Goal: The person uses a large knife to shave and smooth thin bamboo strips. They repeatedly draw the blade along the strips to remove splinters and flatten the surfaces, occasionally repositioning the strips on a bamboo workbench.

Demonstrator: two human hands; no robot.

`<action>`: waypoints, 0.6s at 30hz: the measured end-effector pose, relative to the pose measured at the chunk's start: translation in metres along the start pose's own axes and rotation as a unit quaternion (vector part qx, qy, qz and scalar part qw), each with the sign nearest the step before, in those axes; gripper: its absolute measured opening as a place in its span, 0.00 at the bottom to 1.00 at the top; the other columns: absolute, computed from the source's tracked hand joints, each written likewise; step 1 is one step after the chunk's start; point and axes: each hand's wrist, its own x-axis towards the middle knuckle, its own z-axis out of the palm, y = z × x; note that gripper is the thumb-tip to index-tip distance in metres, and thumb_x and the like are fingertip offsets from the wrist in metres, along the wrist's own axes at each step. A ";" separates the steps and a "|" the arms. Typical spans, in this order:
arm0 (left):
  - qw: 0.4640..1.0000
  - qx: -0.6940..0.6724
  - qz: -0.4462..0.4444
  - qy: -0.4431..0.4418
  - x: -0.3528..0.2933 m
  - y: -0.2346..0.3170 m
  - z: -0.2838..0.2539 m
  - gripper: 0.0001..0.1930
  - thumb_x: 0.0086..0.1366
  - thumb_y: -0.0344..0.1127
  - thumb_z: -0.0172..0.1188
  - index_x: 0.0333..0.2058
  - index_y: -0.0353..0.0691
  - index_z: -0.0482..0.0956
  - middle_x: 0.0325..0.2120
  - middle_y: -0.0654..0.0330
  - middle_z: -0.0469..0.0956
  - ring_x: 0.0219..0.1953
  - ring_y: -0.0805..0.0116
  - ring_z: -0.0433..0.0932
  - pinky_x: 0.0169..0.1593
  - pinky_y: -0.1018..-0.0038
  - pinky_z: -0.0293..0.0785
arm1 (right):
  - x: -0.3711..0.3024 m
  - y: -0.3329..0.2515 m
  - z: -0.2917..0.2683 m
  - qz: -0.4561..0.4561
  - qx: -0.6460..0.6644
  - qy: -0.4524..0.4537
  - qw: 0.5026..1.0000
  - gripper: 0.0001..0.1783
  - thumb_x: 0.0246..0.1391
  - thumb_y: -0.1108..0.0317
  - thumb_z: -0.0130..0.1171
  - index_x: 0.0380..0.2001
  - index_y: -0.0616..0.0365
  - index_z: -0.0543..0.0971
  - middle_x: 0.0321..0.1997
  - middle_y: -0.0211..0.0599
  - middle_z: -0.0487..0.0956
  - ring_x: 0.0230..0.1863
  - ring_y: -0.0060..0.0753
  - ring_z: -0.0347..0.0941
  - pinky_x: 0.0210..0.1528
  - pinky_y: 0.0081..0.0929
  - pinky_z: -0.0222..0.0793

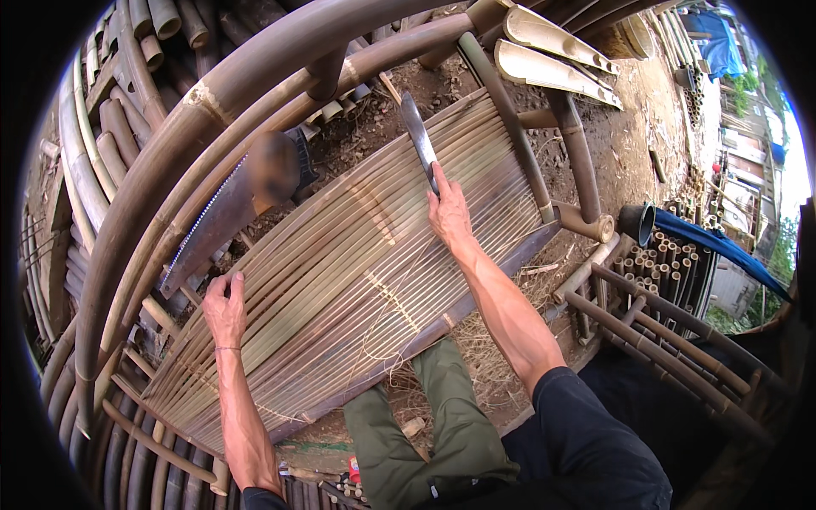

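Note:
A slatted bamboo seat (314, 263) lies tilted across my lap area, its thin strips bound by pale cross-lashing (391, 302). My right hand (449, 208) is closed around the handle of a long-bladed knife (416, 132), which points away from me above the far slats. At the seat's left far edge, my left hand (226, 310) has its fingers curled against the strips; what lies inside them is hidden. A thin loose strand (367, 336) curls over the near slats. Just beyond the left hand rests a toothed saw (211, 223), its brown handle end blurred.
A thick curved bamboo frame (170, 170) arches over the far and left sides. Split bamboo halves (552, 68) lie far right. At right stand a bamboo rack (663, 327), a bundle of cut poles (663, 268) and blue cloth (722, 246). Shavings (493, 348) litter the ground.

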 end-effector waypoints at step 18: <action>0.980 0.178 0.083 0.039 0.032 -0.073 0.049 0.16 0.64 0.45 0.56 0.42 0.39 0.80 0.41 0.53 0.78 0.45 0.52 0.74 0.49 0.59 0.69 | -0.015 0.007 0.022 0.000 -0.044 0.009 0.999 0.33 0.59 0.70 0.53 0.67 0.50 0.58 0.40 0.54 0.67 0.40 0.53 0.68 0.46 0.44 0.66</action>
